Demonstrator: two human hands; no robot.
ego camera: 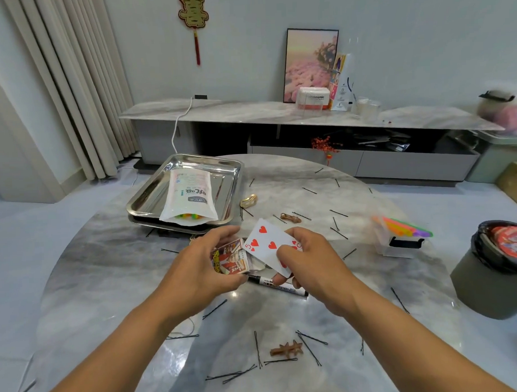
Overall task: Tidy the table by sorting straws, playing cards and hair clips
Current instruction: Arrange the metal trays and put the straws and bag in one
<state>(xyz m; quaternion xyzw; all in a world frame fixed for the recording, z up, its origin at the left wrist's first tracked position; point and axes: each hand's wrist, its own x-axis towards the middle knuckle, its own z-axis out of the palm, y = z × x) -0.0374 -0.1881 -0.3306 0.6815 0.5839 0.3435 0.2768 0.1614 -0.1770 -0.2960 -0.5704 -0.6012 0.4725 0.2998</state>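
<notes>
Playing cards sit at the centre of a round marble table (107, 259), split between a person's two hands. At far left, a steel tray (152, 196) rests on the tabletop with a white pouch (190, 198) lying in it, the pouch's open mouth showing coloured pieces inside. Just in front of the tray, the left hand (201, 265) curls around a card box (231, 259), fingers above and thumb below, holding it clear of the table. Immediately to its right, the right hand (307, 254) pinches a five of hearts (267, 244) by its lower corner, the card face-up and tilted, its edge touching the box. A black marker (279, 284) lies on the table beneath both hands. Black bobby pins (311, 345) are scattered across the marble, near and far, along with a brown hair clip (287, 348) close to the near edge and another brown clip (290, 217) beyond the card. Further right, bright straws (405, 227) lie across a clear plastic box (396, 243). At far right, beside the table, stands a grey bin (489, 281) lined with a black bag.
</notes>
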